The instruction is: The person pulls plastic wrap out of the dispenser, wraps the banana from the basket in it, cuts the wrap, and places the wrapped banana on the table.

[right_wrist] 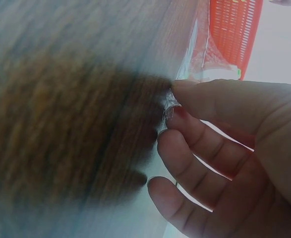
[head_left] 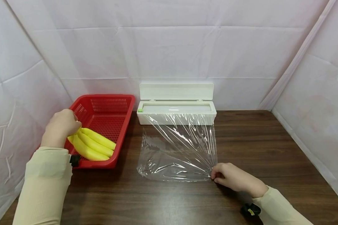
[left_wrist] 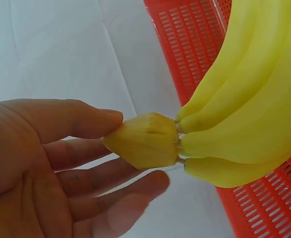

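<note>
My left hand point(head_left: 61, 126) pinches the stem end of a bunch of yellow bananas point(head_left: 91, 144) at the red basket point(head_left: 128, 120). In the left wrist view, thumb and fingers close around the thick stub point(left_wrist: 144, 140), and the bananas hang over the basket's slotted wall. With my right hand point(head_left: 233, 178) I pinch the near right corner of a clear sheet of plastic wrap point(head_left: 177, 156). That sheet runs from a white wrap dispenser point(head_left: 176, 119), whose lid point(head_left: 176, 92) stands raised. Creases fan out from the pinched corner. In the right wrist view, a crumpled bit of wrap point(right_wrist: 171, 101) shows between thumb and forefinger.
A dark wooden table point(head_left: 270, 150) carries everything. White cloth walls point(head_left: 169, 53) enclose it at the back and both sides. A small green piece point(head_left: 140, 110) sits at the dispenser's left end. The basket stands left of the dispenser.
</note>
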`<state>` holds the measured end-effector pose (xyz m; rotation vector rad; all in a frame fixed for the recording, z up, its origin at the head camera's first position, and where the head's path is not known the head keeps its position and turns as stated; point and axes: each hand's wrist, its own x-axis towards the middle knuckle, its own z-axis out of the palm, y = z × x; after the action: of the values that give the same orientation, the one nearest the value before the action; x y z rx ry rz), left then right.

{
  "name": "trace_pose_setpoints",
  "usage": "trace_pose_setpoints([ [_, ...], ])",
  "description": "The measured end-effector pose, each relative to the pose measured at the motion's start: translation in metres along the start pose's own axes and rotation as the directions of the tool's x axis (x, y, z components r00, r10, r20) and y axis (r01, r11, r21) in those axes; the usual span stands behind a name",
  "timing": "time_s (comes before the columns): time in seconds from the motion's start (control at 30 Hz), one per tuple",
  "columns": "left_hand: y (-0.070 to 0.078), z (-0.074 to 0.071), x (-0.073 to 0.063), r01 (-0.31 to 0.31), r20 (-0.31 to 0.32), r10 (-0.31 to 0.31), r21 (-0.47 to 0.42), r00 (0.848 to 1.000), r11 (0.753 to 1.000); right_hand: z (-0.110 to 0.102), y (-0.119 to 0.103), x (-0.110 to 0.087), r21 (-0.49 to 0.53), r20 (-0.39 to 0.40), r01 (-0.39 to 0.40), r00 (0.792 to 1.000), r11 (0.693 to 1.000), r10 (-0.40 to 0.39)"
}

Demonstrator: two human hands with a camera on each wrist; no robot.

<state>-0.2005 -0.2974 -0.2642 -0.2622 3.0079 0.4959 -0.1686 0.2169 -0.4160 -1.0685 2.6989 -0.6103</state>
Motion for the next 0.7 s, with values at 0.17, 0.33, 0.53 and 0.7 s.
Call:
trace_pose_setpoints([
  [0.17, -0.0004, 0.0011, 0.0011, -0.026, -0.021, 0.026, 0.004, 0.999, 1.000, 0.0003, 0.0004, -0.0001, -0.003, -0.001, 0.001, 1.000, 1.000, -0.001],
  [0.33, -0.0003, 0.0010, 0.0015, -0.043, -0.038, 0.043, -0.001, 0.998, 0.999, 0.0001, 0.0006, 0.0000, -0.006, 0.002, 0.002, 1.000, 1.000, -0.002],
  [0.53, 0.0010, 0.0002, 0.0018, -0.065, -0.055, 0.065, 0.004, 0.996, 0.998, 0.0002, 0.0011, 0.0006, 0.004, 0.009, -0.002, 1.000, 1.000, 0.002],
  [0.7, 0.0023, -0.0001, 0.0019, -0.084, -0.079, 0.084, 0.013, 0.993, 0.996, 0.0008, 0.0013, 0.0004, 0.016, 0.009, -0.003, 1.000, 1.000, 0.003],
])
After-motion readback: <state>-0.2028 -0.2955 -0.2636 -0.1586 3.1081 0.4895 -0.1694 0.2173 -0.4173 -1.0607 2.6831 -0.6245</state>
